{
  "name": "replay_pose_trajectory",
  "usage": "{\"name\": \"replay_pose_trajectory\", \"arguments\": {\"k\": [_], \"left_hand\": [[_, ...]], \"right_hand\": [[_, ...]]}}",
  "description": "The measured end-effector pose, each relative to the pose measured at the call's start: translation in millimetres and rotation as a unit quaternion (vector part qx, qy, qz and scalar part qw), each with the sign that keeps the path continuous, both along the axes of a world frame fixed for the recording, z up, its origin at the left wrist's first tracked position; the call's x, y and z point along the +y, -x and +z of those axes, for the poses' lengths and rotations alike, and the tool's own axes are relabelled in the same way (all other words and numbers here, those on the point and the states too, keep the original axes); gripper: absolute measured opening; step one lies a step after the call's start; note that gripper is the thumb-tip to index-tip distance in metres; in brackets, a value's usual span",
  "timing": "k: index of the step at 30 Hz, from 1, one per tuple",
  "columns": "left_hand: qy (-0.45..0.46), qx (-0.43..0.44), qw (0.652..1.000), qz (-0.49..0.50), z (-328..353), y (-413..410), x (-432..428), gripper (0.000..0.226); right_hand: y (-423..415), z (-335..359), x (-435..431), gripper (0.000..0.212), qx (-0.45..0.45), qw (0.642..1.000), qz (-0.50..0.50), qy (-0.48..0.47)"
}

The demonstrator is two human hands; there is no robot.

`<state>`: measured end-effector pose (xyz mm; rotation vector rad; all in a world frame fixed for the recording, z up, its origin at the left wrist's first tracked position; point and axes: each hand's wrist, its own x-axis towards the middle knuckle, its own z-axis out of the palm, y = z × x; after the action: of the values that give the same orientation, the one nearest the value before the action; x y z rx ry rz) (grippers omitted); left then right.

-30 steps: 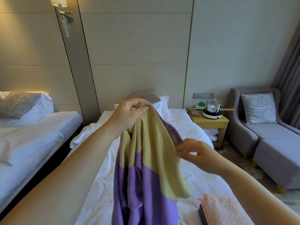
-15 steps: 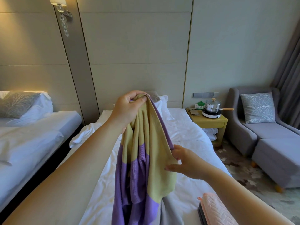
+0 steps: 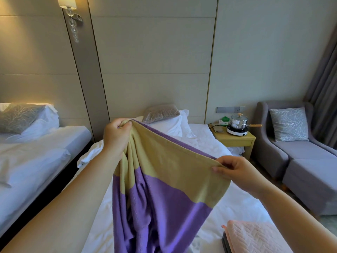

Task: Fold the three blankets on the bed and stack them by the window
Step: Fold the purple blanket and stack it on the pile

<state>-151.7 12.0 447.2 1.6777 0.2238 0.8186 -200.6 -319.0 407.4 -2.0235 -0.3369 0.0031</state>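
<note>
hands apart: left hand [image 3: 116, 136] and right hand [image 3: 235, 170] are each pinching the top edge of the yellow-and-purple knit blanket [image 3: 164, 179], which is hanging over the white bed [image 3: 209, 148] (worth levelling the corners and pulling taut before folding).

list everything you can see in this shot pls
beds: 2, white, near bed centre, other bed left
two-tone blanket: 1, purple and yellow-green, held up over near bed
folded blanket: 1, pink, bottom right on near bed
patterned pillows: 2, grey, one at each bedhead
nightstand: 1, yellow wood, right of near bed
pot: 1, steel, on white hotplate on nightstand
armchair: 1, grey, far right, holds grey cushion
wall lamp: 1, cream shade, top left
left grip: 1, grips blanket's top edge
right grip: 1, pinches same edge, lower right
</note>
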Motion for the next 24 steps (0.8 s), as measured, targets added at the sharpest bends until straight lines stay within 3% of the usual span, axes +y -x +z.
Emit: {"name": "replay_pose_trajectory", "arguments": {"k": [4, 9, 11, 14, 16, 19, 21, 24], "left_hand": [[-0.049, 0.068, 0.996, 0.0, -18, -5, 5, 0.008], [-0.208, 0.206, 0.956, -0.02, -38, -1, -9, 0.028], [-0.265, 0.205, 0.941, -0.053, -36, 6, -23, 0.031], [-0.332, 0.129, 0.927, -0.12, -29, 18, -44, 0.032], [-0.314, 0.094, 0.933, -0.147, -21, 26, -55, 0.03], [-0.2, 0.09, 0.958, -0.183, -11, 32, -64, 0.024], [-0.109, 0.11, 0.962, -0.224, -9, 36, -66, 0.017], [0.001, 0.158, 0.942, -0.295, -11, 45, -68, 0.008]], "right_hand": [[6, 19, 13, 0.002, -0.02, 1.0, -0.004, -0.005], [6, 33, 34, 0.004, 0.017, 0.993, -0.038, -0.114], [5, 35, 44, 0.006, 0.064, 0.983, -0.024, -0.17], [7, 33, 55, 0.013, 0.118, 0.967, 0.027, -0.222], [9, 34, 59, 0.021, 0.153, 0.948, 0.068, -0.27], [12, 38, 60, 0.037, 0.188, 0.92, 0.144, -0.311], [14, 37, 61, 0.037, 0.16, 0.933, 0.165, -0.276], [17, 35, 66, 0.022, 0.075, 0.97, 0.099, -0.207]]}}
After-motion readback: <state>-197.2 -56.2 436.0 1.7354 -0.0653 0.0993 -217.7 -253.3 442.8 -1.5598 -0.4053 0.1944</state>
